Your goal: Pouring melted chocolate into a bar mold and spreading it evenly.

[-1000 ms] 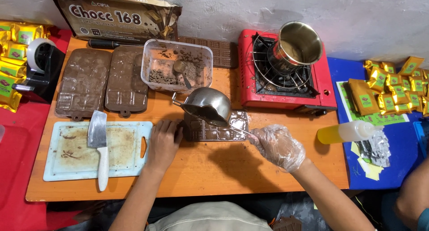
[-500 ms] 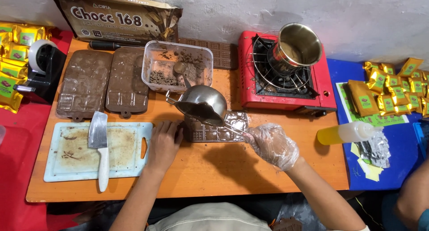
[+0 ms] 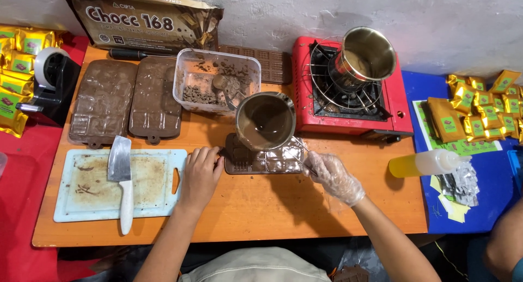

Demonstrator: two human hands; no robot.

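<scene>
A gloved right hand (image 3: 333, 176) grips a pot (image 3: 265, 120) tilted over a mould (image 3: 261, 159) on the table (image 3: 261, 205); the bare left hand (image 3: 200, 173), fingers loosely extended, steadies the mould's edge.

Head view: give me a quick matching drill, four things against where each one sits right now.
Things:
1. cleaver
2. pot
3. squeeze bottle
4. tape dispenser

Places:
A. on the red stove
B. on the white cutting board
C. far left, by the gold packets
D. lying at the table's right edge

Pairs: 1-B, 2-A, 3-D, 4-C
</scene>
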